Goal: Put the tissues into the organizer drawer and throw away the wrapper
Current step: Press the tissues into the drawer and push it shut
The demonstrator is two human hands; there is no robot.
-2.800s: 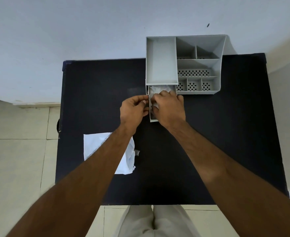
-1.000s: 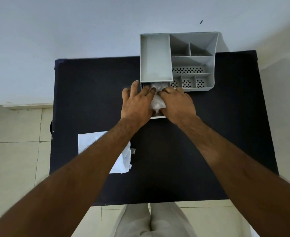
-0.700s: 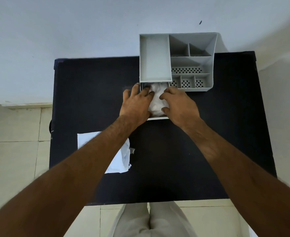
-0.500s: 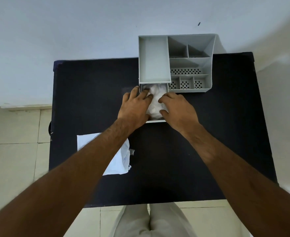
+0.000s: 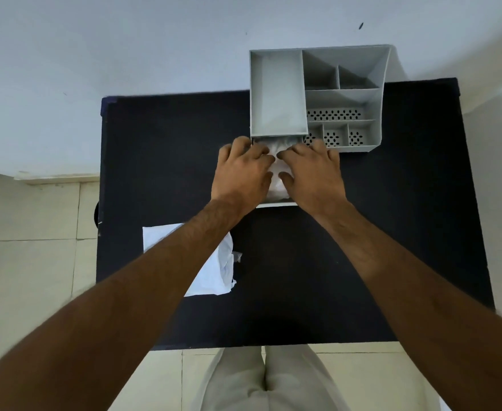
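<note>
Both palms lie flat, fingers spread and unclenched, gripping nothing: the left hand (image 5: 241, 173) and right hand (image 5: 313, 173) press soft, crumpled white tissues (image 5: 277, 179) between them into the pulled-out grey plastic drawer (image 5: 276, 204) of the grey compartmented plastic organizer (image 5: 276, 93) beyond the fingertips. The crinkly white wrapper (image 5: 218, 272) lies on the matte black table (image 5: 303, 277), well behind the left wrist.

Black table (image 5: 362, 262), tiled floor (image 5: 27, 262), pale wall (image 5: 125, 40)

both hands (image 5: 276, 173) flat on tissues (image 5: 278, 180), drawer (image 5: 276, 204) pulled out
</note>
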